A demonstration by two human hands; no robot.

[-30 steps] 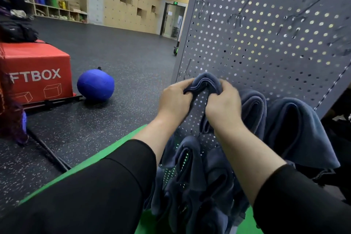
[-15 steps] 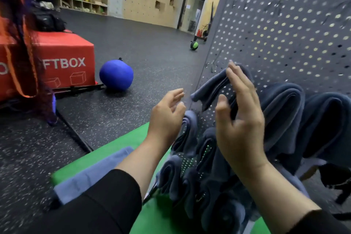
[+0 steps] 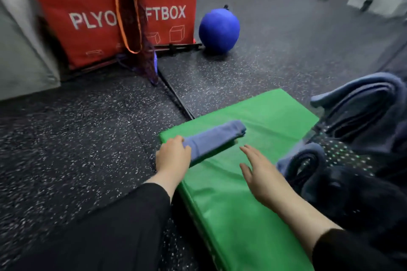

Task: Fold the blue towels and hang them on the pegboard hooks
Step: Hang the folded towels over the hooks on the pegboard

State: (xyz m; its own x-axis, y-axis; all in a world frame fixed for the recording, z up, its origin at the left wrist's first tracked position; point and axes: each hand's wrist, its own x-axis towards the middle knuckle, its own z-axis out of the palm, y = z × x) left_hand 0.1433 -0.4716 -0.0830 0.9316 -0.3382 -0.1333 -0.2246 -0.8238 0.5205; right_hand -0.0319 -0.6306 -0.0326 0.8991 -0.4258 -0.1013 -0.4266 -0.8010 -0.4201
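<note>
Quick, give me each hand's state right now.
Left hand: grips the near end of the folded blue towel on the green mat.
Right hand: open, fingers straight, holding nothing, over the mat.

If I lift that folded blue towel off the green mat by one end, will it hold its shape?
Probably not. The folded towel is soft cloth, so it would likely droop and unfold. It looks light, and may slide on the smooth green mat. The left hand touches only one end.

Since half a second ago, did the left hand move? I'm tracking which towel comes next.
Yes. The left hand dropped away from the hung towels onto the folded towel on the green mat.
</note>
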